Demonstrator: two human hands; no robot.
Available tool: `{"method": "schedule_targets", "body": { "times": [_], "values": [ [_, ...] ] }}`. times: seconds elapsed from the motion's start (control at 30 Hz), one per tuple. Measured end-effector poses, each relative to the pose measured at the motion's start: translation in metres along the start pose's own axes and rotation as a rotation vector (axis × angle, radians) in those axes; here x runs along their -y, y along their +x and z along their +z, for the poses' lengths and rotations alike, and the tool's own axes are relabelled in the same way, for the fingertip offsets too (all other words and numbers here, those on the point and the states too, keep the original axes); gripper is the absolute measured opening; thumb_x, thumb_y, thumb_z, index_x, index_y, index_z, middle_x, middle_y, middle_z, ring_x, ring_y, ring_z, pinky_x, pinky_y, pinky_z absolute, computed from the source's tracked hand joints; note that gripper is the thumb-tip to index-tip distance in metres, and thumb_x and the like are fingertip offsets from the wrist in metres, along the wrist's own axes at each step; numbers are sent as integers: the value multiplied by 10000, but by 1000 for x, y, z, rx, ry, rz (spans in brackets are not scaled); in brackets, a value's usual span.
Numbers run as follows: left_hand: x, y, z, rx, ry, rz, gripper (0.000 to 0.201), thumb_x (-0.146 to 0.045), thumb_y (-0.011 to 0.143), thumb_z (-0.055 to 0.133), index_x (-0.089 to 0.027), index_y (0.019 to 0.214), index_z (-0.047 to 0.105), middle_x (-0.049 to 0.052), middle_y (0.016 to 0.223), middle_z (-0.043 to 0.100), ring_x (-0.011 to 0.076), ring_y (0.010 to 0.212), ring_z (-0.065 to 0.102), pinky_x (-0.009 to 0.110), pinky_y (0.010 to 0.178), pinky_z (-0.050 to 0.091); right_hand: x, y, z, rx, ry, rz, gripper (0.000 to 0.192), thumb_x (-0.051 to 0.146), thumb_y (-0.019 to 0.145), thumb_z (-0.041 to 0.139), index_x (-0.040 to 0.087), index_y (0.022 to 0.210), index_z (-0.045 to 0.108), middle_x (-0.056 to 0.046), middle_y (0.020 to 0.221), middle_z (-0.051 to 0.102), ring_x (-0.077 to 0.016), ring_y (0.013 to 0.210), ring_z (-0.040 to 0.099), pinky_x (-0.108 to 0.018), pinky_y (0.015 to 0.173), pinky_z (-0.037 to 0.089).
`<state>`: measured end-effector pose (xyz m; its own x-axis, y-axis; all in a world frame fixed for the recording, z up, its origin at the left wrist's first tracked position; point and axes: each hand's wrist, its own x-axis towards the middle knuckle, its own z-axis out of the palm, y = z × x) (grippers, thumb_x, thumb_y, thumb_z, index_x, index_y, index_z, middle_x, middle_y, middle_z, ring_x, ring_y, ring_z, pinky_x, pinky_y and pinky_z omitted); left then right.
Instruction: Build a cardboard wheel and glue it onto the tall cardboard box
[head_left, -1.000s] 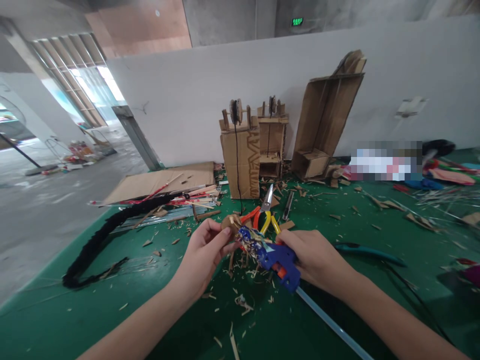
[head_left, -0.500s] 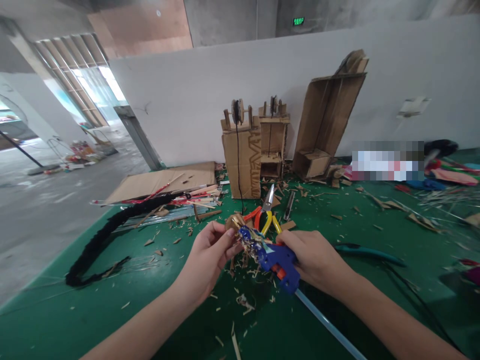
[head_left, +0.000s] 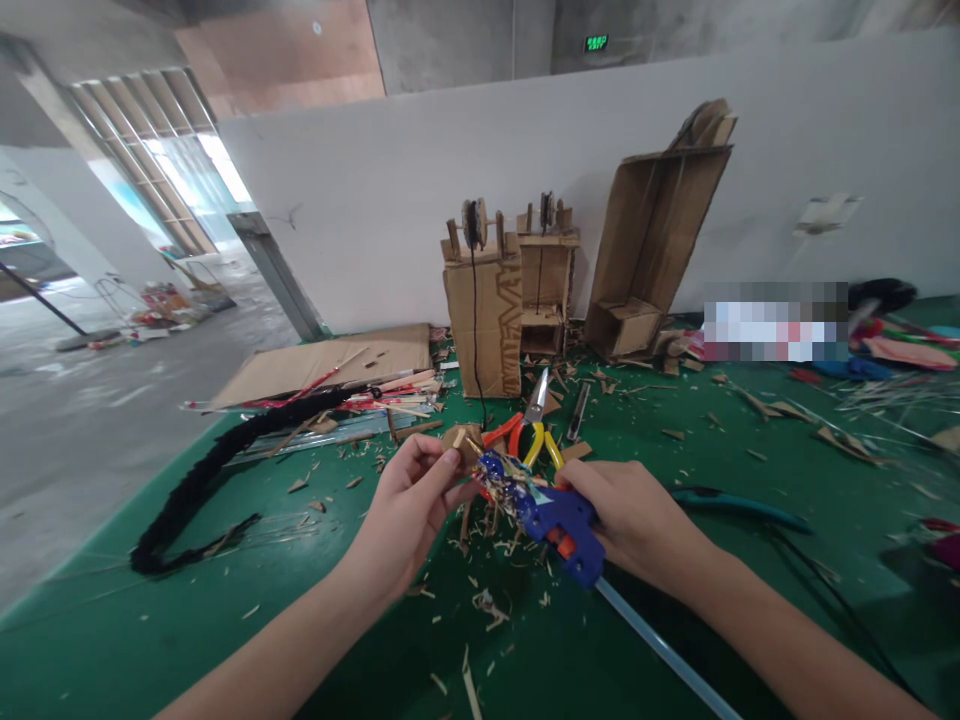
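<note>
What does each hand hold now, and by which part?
The left hand pinches a small cardboard piece at its edge. The right hand holds the blue glue gun by its handle.

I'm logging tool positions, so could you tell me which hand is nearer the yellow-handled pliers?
Right. The right hand sits just below the yellow-handled pliers, holding the glue gun; the left hand is farther left.

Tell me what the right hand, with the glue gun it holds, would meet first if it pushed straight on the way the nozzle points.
Likely the small cardboard piece pinched in the left hand; the glue gun in the right hand aims at it, though depth is unclear.
</note>
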<state>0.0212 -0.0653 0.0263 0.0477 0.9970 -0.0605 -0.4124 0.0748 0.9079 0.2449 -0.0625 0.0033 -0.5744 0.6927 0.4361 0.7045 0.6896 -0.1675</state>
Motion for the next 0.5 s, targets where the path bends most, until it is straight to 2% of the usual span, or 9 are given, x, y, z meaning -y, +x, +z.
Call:
{"method": "schedule_targets", "body": {
  "times": [0.5],
  "values": [
    [5,4,-5,66,43,51,220,-230,799,670,-201,803,452,-8,861,590,105,787,541,230,663,511,0,-2,-1,5,34,13,142,155,748,536,217,817,428,24,641,557,-134,543,482,-251,493,248]
  ]
}}
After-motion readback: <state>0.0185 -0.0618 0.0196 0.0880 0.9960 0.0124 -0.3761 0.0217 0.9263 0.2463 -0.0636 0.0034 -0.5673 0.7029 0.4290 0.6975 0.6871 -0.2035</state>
